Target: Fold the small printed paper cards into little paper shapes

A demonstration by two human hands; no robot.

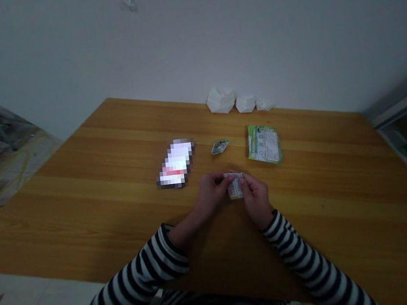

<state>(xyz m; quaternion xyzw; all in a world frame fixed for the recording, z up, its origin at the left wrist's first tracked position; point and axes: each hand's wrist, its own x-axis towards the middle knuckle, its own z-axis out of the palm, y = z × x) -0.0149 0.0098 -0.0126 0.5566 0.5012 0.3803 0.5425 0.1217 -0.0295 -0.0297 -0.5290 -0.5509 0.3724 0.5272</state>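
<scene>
The scene is dim, with a cool blue-grey cast over the wall (pixel 248 30) at twelve o'clock and muted colour on the wooden table (pixel 320 183). Brightest by far is the phone (pixel 177 161) at nine o'clock, its screen glaring white and broken into coarse mosaic blocks. Deep shadow pools at six o'clock between the striped sleeves (pixel 306 253); a softer one spreads at eight. Print on the held packet (pixel 235 190), toward five, is too soft to read, perhaps from slight blur. Wide-angle distortion stretches the outer edges.
</scene>
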